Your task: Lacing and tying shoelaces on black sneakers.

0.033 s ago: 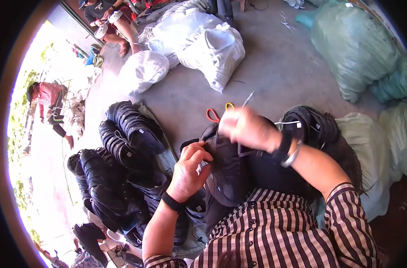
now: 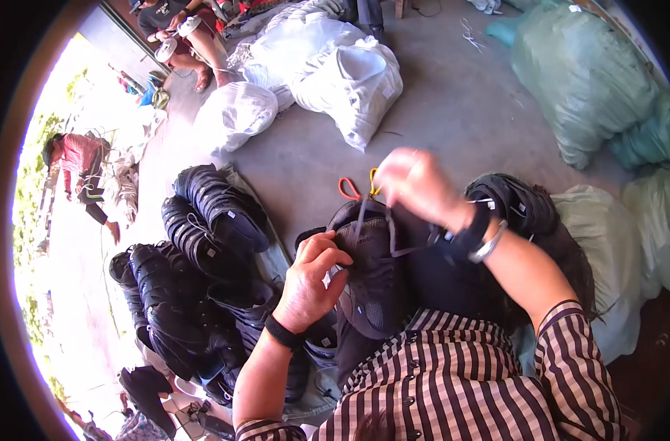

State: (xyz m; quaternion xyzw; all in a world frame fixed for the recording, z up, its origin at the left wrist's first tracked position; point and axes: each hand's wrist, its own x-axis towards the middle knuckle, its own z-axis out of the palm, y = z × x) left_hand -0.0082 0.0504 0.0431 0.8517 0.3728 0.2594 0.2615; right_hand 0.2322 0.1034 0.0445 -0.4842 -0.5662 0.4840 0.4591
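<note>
I am seeing the left hand (image 2: 313,283) clamping the dark shoe (image 2: 372,275) on the lap at 6 o'clock; the right hand (image 2: 416,184) is pinching its lace (image 2: 412,248) upward; lacing looks partway done, while a pile of black shoes (image 2: 195,279) is lying at 9 o'clock.

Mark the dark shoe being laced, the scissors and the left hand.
dark shoe (image 2: 372,283), head view, mesh upper.
scissors (image 2: 348,189), head view, orange handle loop.
left hand (image 2: 313,283), head view, back of hand.

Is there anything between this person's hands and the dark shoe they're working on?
Nothing visible. The left hand grips the dark shoe directly, and the right hand pulls its lace above it.
</note>
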